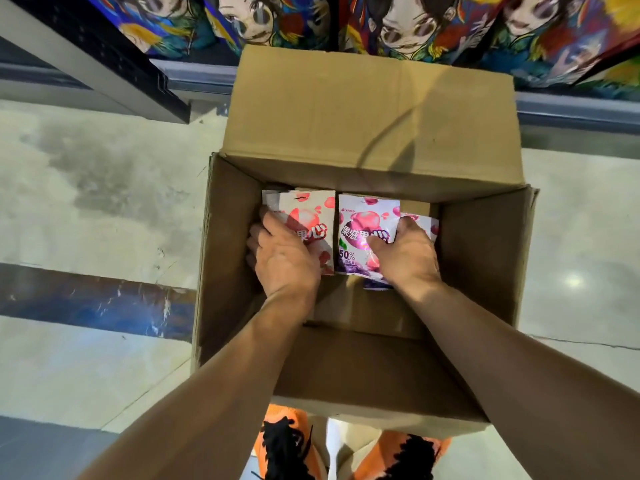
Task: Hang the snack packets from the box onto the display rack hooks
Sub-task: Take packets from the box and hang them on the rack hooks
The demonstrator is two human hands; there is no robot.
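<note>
An open cardboard box point(225, 258) stands on the pale floor point(104, 209), and both hands reach down into it from its near side. The snack packets stand upright against the far wall inside the box.

The left hand point(287, 258) grips a pink packet point(311, 209) at the left end of the box, thumb across the front and fingers curled round the packet's left edge. More packets seem to sit behind the pink one, though how many cannot be told.

The right hand point(408, 258) holds a purple packet point(363, 220) just right of the pink one, thumb pressed on its printed face and fingers wrapped over its right side. A third packet point(425, 224) peeks out past those fingers, toward the right wall of the box.

The box's far flap point(374, 116) stands open and leans away; its near flap point(363, 375) folds toward the person. Below the near flap are two orange shoes point(277, 445) with black laces. Left of the box, a worn blue stripe point(86, 299) crosses the floor. Beyond the far flap, a shelf point(571, 109) carries brightly illustrated cartons point(415, 26).
</note>
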